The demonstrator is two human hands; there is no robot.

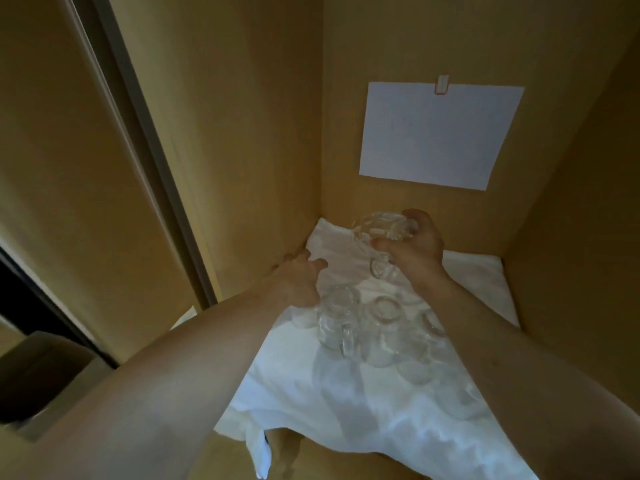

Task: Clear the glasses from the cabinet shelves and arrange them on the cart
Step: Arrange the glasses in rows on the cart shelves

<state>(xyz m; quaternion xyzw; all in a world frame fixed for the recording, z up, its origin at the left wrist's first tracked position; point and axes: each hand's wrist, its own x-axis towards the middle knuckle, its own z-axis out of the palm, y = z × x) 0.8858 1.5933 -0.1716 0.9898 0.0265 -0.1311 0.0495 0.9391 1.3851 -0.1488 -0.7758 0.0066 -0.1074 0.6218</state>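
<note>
Inside the wooden cabinet [242,133], a white cloth [346,410] covered the shelf beneath a clipped paper sheet [440,133]. Upturned glass mugs [367,327] stood clustered mid-cloth. Right hand [415,251] gripped one raised glass mug [381,228]; left hand [298,282], fingers relaxed, held nothing.

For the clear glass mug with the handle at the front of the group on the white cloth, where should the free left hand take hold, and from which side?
Judging by its pose, the clear glass handled mug seems to stand mouth-down on the white cloth, handle toward the viewer. The left hand, open just beside it, could best come from the left and wrap the body, or hook the near-side handle; neighbouring glasses crowd its right.
</note>
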